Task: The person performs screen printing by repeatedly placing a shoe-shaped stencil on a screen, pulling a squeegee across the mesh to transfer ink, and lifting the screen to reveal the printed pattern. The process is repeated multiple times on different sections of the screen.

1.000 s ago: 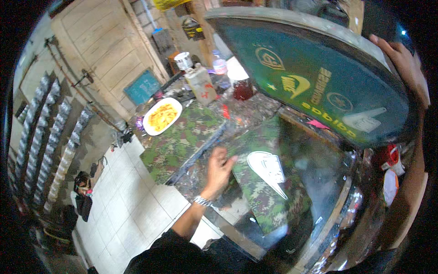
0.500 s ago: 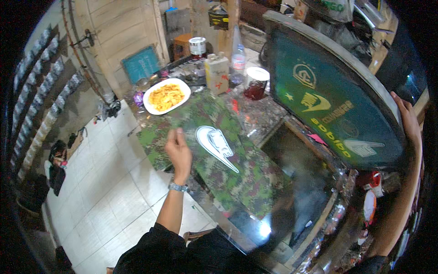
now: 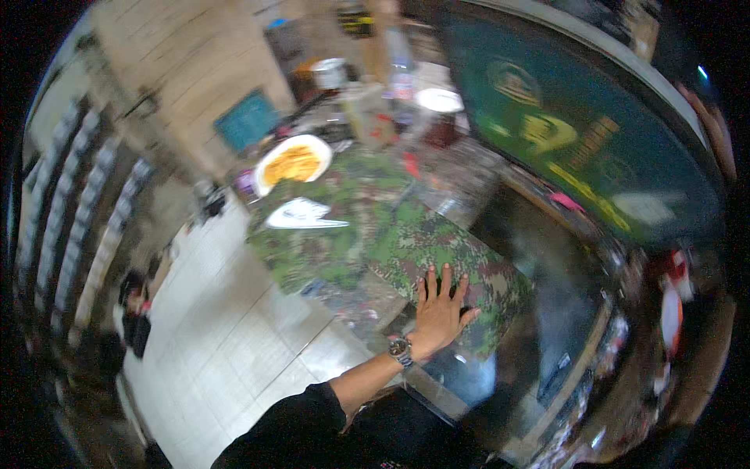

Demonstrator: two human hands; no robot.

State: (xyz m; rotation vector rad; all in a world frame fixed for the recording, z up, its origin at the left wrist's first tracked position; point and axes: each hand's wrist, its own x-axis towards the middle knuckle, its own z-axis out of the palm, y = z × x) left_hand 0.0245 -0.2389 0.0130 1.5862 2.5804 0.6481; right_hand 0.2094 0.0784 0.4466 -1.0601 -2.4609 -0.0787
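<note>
My left hand [image 3: 445, 309], wearing a metal watch, rests with fingers spread on a camouflage piece [image 3: 422, 238] over the dark glassy platen [image 3: 558, 328]. To its upper left, another camouflage piece [image 3: 324, 262] with a white printed emblem [image 3: 297, 215] lies on the stack at the table's left. At the upper right, my right hand [image 3: 707, 121], partly lost at the blurred rim, grips the edge of a raised green screen frame [image 3: 547, 117] bearing several printed designs.
A white plate of yellow food [image 3: 293, 164] borders the stack. Behind are a container [image 3: 371, 117], a plastic bottle [image 3: 402, 78] and a white-rimmed cup [image 3: 439, 113]. Clutter [image 3: 672, 313] lines the right side, white tiled floor [image 3: 226, 328] the lower left, a door [image 3: 172, 55] behind.
The printed camouflage piece has shifted left onto the stack, its emblem now lying sideways. My left hand has moved right and down and spread on the other piece. The screen stays raised.
</note>
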